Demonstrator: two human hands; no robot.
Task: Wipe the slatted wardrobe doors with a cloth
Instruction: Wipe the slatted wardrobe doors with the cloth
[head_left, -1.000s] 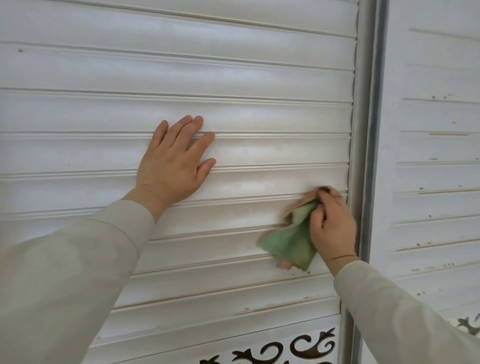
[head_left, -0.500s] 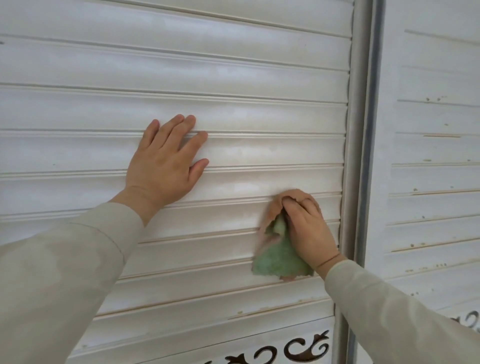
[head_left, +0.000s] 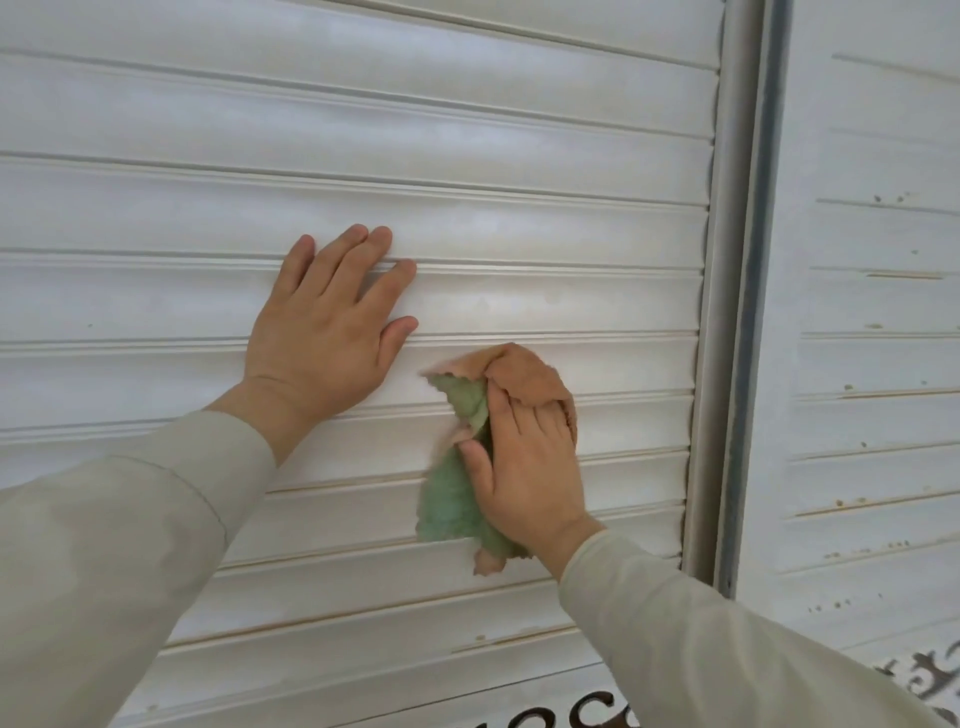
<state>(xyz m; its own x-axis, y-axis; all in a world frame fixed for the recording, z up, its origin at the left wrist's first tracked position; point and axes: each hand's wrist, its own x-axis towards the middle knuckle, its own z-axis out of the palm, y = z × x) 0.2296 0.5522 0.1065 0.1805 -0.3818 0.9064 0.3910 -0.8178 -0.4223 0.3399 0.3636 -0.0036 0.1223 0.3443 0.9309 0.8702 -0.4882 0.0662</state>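
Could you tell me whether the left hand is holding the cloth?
No, the left hand lies flat on the slats while the right hand grips the cloth.

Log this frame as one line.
left hand: flat on slatted door | right hand: grips cloth, pressed on slats | phase: wiping

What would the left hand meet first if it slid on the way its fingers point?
Only more slats of the left door; the left hand points up-right, flat on it. The door's frame edge comes much farther along.
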